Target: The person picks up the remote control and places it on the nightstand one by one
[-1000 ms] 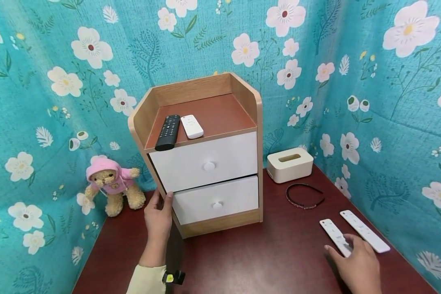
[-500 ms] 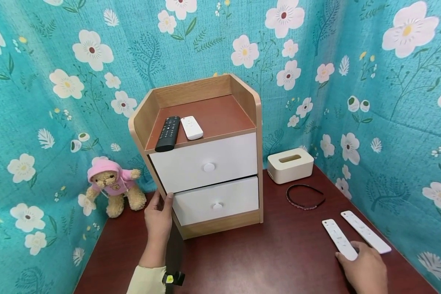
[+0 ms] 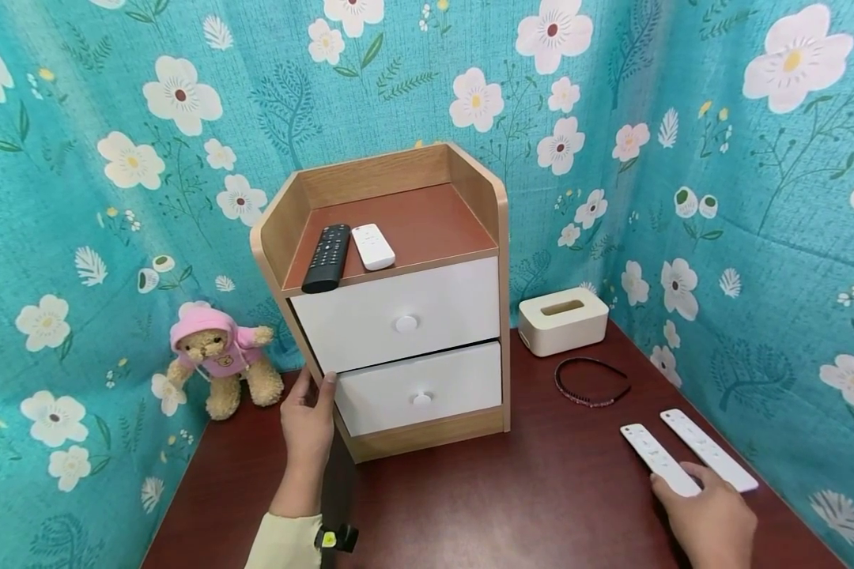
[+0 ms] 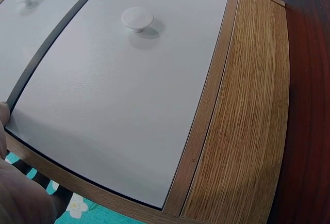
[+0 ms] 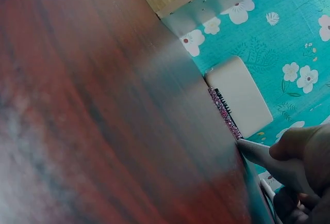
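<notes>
A small wood-trimmed cabinet (image 3: pixel 504 316) with two white drawers stands on the dark red table. My left hand (image 3: pixel 307 427) grips its left side edge, thumb (image 4: pixel 4 114) on the front near the gap between the drawers, the other fingers round the side. At the right my right hand (image 3: pixel 712 514) pinches a slim white remote control (image 3: pixel 658 458) by its near end, thumb on one edge; the fingers beneath are partly hidden. A second white remote control (image 3: pixel 708 449) lies just beyond it. On the cabinet top rest a black remote control (image 3: pixel 327 259) and a short white remote control (image 3: pixel 373 246).
A cream tissue box (image 3: pixel 562 336) stands at the back right of the table (image 3: pixel 541 506), with a dark beaded headband (image 3: pixel 591 401) in front. Left of the cabinet sits a teddy bear (image 3: pixel 221 356) in a pink hoodie. Floral teal curtains (image 3: pixel 413 79) close off the back and sides.
My right hand has moved slightly right and closed its fingers on the nearer slim white remote control, whose near end has shifted right. My left hand stays on the cabinet edge.
</notes>
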A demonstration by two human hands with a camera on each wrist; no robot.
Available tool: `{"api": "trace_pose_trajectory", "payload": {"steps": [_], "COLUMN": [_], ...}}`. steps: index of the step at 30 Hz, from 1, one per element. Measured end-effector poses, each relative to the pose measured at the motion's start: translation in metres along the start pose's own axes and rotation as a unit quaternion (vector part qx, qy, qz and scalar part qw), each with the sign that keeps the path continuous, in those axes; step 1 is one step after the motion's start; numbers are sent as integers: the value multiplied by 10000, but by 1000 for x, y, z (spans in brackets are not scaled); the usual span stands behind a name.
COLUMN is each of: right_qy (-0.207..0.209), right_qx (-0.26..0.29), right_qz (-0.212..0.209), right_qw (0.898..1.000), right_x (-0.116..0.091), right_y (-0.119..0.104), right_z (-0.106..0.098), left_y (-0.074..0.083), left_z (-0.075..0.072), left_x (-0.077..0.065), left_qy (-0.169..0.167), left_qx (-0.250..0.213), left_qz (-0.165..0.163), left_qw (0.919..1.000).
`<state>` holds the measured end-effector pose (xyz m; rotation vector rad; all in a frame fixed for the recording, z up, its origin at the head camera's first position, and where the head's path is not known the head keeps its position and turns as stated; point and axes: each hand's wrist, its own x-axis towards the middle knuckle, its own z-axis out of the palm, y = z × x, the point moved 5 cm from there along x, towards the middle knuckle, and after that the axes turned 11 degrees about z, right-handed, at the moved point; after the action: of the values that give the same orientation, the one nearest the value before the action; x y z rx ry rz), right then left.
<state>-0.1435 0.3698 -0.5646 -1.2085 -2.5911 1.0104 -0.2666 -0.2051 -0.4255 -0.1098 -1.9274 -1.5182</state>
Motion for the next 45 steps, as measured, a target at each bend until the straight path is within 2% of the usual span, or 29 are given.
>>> {"api": "trace_pose_trajectory", "payload": {"steps": [6, 9, 13, 17, 21, 27, 35, 39, 45], "right_qy": [187, 567, 1185, 1428, 1455, 1500, 1574, 1385, 896], "right_qx": [248, 598, 1338, 1894, 2264, 2653, 3359, 3572, 3759], "right_qz": [9, -162, -629, -978, -1198, -1615, -2439, -2841, -3357], "right_qw": [9995, 9965, 9819, 9665, 9556, 9386, 8961, 8789, 8591], "right_x": [-9, -22, -49, -76, -98, -123, -162, -174, -183], "right_y": [-6, -19, -56, -99, -134, -174, -219, -253, -318], "right_z": [-3, -10, -28, -50, -67, -85, -103, -108, -101], "left_y": [-1, -1, -2, -1, -2, -4, -2, -2, -4], "left_z": [0, 0, 0, 1, 1, 2, 3, 2, 1], "left_x": [0, 0, 0, 0, -1, 0, 2, 3, 0], "left_qy": [-9, -24, -11, 34, 29, 72, 49, 101, 16], "left_qx": [6, 30, 52, 16, 12, -8, 54, -51, 32], "left_qz": [29, 7, -3, 10, 11, -15, 37, 16, -144], "left_qw": [10000, 10000, 10000, 10000, 10000, 10000, 10000, 9999, 9999]}}
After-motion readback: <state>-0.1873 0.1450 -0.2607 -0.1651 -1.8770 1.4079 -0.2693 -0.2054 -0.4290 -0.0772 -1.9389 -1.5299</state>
